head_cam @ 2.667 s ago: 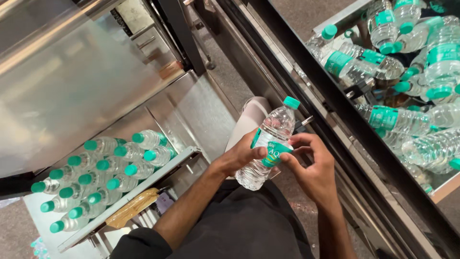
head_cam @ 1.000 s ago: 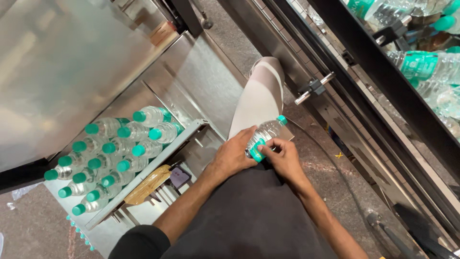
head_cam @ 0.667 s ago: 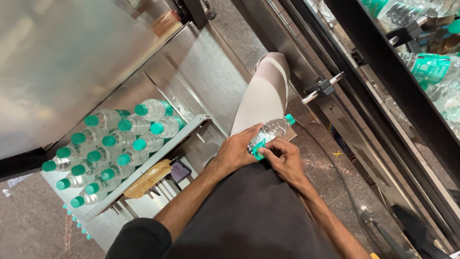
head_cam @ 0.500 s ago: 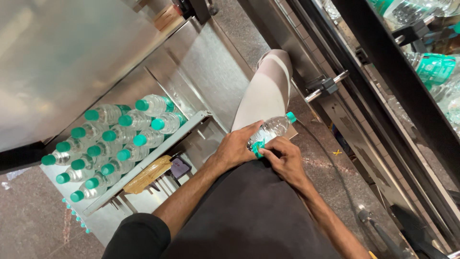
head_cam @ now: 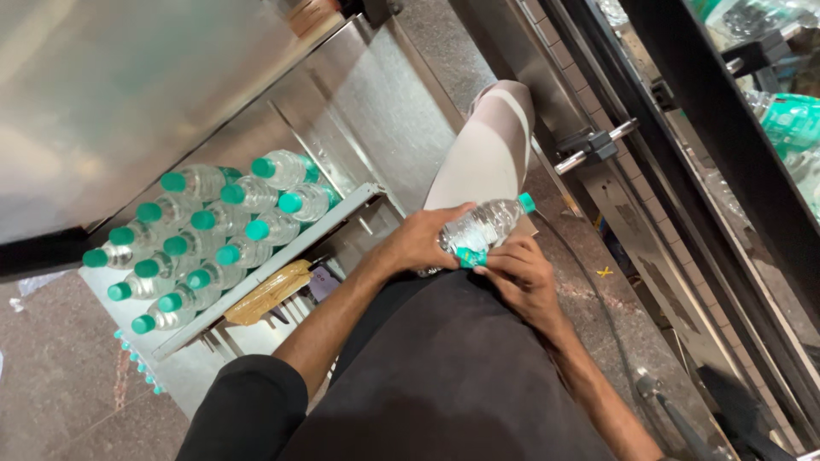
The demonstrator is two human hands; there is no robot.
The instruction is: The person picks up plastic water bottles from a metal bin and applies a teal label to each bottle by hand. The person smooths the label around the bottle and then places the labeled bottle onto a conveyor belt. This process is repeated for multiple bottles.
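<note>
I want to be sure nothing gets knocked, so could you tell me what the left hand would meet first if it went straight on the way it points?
The left hand already grips the clear bottle, pointing up-right. Beyond it, probably the white trouser leg, though depth is unclear.

One head-worn camera looks steeply down (close) over the lap

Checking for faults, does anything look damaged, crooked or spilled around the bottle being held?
Nothing stands out. The left hand grips the clear bottle and the right hand fingers its green label. No spill shows. The green-capped bottles stand upright in rows on the metal tray.
</note>
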